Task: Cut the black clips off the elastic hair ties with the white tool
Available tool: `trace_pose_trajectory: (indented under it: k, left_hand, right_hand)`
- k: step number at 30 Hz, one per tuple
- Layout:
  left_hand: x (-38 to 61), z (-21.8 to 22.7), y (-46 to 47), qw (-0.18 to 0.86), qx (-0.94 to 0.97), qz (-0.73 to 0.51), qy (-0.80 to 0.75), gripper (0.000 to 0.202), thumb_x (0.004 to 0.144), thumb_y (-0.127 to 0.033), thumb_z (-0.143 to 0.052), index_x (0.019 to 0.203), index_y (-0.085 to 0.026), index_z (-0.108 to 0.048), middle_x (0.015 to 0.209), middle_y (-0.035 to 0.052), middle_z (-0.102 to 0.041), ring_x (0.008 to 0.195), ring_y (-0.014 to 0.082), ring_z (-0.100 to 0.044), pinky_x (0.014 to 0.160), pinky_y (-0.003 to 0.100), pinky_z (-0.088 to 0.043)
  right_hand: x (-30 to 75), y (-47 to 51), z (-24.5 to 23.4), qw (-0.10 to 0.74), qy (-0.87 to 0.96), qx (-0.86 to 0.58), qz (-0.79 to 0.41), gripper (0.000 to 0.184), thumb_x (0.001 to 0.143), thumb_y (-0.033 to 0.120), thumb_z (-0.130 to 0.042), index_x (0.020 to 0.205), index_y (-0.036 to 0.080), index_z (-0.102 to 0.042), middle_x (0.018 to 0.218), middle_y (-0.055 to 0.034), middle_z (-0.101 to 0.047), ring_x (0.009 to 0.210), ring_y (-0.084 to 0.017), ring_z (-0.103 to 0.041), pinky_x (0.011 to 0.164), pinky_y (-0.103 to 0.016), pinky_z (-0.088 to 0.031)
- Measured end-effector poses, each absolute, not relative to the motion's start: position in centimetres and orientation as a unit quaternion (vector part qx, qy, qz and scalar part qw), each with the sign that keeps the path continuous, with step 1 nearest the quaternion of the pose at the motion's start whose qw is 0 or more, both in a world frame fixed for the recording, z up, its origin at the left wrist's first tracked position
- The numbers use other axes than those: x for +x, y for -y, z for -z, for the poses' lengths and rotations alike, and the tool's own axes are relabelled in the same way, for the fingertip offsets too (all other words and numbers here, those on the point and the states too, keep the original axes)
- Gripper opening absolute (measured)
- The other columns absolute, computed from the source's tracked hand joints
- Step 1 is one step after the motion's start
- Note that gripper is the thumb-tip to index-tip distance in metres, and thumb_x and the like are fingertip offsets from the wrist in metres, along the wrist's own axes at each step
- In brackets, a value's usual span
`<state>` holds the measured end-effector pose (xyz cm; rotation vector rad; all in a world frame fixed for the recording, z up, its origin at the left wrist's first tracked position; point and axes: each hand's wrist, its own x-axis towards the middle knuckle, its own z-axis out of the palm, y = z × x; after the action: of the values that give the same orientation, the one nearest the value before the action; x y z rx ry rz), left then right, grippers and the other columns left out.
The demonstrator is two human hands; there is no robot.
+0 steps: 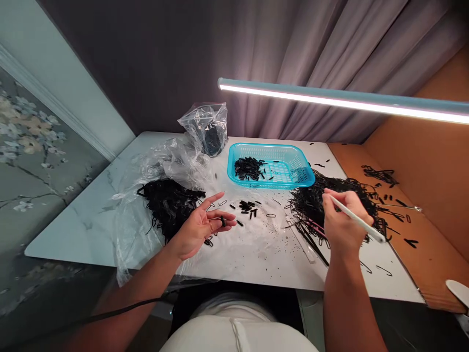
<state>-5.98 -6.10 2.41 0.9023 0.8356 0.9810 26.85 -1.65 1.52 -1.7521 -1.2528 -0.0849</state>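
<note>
My left hand [202, 226] hovers palm up over the white table [73, 215], index finger stretched out, with a small black piece [223, 221] pinched between thumb and fingertips. My right hand [342, 220] is closed around a thin white stick [361, 222] that slants down to the right. It sits over a big heap of black wire clips [322, 198]. Several small black caps [247, 208] lie loose between the hands. A turquoise basket [293, 159] behind them holds more black pieces.
A second black heap [166, 203] lies on crumpled clear plastic [172, 161] at the left. A plastic bag [207, 127] stands at the back. A lamp bar [340, 100] hangs overhead. Cardboard [406, 230] with scattered clips covers the right side. Curtains hang behind.
</note>
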Motion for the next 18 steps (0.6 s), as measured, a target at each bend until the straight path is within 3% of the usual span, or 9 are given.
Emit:
trace_pose_trajectory:
  k: [3, 5, 8, 10, 12, 14, 16, 18]
  left_hand:
    - [-5.6, -2.0, 5.5, 0.700, 0.417, -0.428, -0.390, 0.063, 0.086, -0.019, -0.068, 0.143, -0.021, -0.041, 0.115, 0.0126, -0.071, 0.101, 0.0212, -0.070, 0.091, 0.033, -0.053]
    - [-5.2, -1.5, 4.9, 0.692, 0.435, -0.420, -0.394, 0.052, 0.085, -0.020, -0.068, 0.135, -0.018, -0.051, 0.115, 0.0124, -0.071, 0.099, 0.0207, -0.070, 0.090, 0.033, -0.053]
    - [-4.1, -0.4, 3.4, 0.630, 0.495, -0.402, -0.443, 0.030, 0.083, -0.021, -0.068, 0.113, -0.015, -0.067, 0.107, 0.0099, -0.074, 0.095, 0.0203, -0.071, 0.089, 0.035, -0.055]
    - [-3.0, 0.5, 2.2, 0.531, 0.571, -0.376, -0.499, 0.017, 0.082, -0.018, -0.067, 0.098, -0.015, -0.072, 0.099, 0.0081, -0.075, 0.090, 0.0200, -0.071, 0.088, 0.035, -0.055]
    - [-1.8, 1.1, 1.0, 0.406, 0.663, -0.352, -0.521, 0.019, 0.083, -0.016, -0.064, 0.100, -0.017, -0.074, 0.099, 0.0065, -0.076, 0.089, 0.0201, -0.071, 0.089, 0.036, -0.054]
    - [-0.8, 1.4, 0.1, 0.324, 0.736, -0.331, -0.494, 0.024, 0.086, -0.016, -0.062, 0.106, -0.017, -0.074, 0.110, 0.0084, -0.074, 0.103, 0.0216, -0.068, 0.095, 0.037, -0.051]
    - [-0.5, 1.0, -0.2, 0.286, 0.779, -0.318, -0.459, 0.023, 0.090, -0.023, -0.058, 0.107, -0.018, -0.074, 0.119, 0.0089, -0.071, 0.119, 0.0230, -0.061, 0.102, 0.037, -0.047]
    - [-1.2, 0.2, 0.0, 0.273, 0.790, -0.310, -0.453, 0.027, 0.095, -0.030, -0.051, 0.105, -0.019, -0.074, 0.112, 0.0064, -0.074, 0.122, 0.0223, -0.059, 0.106, 0.039, -0.043]
  right_hand:
    - [29.3, 1.9, 0.4, 0.440, 0.522, -0.730, 0.033, 0.013, 0.082, 0.031, -0.064, 0.084, 0.018, -0.065, 0.113, -0.0045, -0.072, 0.095, -0.023, -0.069, 0.083, -0.033, -0.049]
    - [29.7, 2.3, 1.2, 0.454, 0.525, -0.718, 0.057, 0.013, 0.082, 0.031, -0.064, 0.083, 0.018, -0.064, 0.114, -0.0051, -0.071, 0.097, -0.022, -0.068, 0.085, -0.033, -0.049]
    - [29.4, 2.8, 1.3, 0.471, 0.521, -0.706, 0.090, 0.017, 0.084, 0.034, -0.063, 0.085, 0.017, -0.065, 0.100, -0.0062, -0.072, 0.088, -0.021, -0.068, 0.081, -0.032, -0.049]
    - [29.0, 3.0, 1.1, 0.476, 0.507, -0.713, 0.091, 0.022, 0.086, 0.038, -0.063, 0.088, 0.017, -0.067, 0.087, -0.0060, -0.072, 0.080, -0.020, -0.068, 0.076, -0.031, -0.049]
    - [28.5, 3.1, 0.8, 0.487, 0.499, -0.714, 0.065, 0.025, 0.086, 0.041, -0.063, 0.089, 0.017, -0.068, 0.079, -0.0049, -0.072, 0.073, -0.020, -0.068, 0.073, -0.030, -0.049]
    - [27.8, 3.1, 0.5, 0.508, 0.501, -0.701, 0.013, 0.026, 0.087, 0.042, -0.063, 0.092, 0.017, -0.069, 0.079, -0.0041, -0.072, 0.073, -0.019, -0.070, 0.070, -0.028, -0.050]
    - [26.9, 3.1, 0.3, 0.530, 0.503, -0.681, -0.052, 0.027, 0.087, 0.043, -0.063, 0.095, 0.017, -0.068, 0.087, -0.0047, -0.073, 0.075, -0.019, -0.072, 0.066, -0.027, -0.052]
    - [26.1, 3.2, 0.0, 0.547, 0.502, -0.662, -0.103, 0.028, 0.087, 0.043, -0.063, 0.098, 0.017, -0.068, 0.096, -0.0060, -0.073, 0.079, -0.020, -0.073, 0.064, -0.026, -0.052]
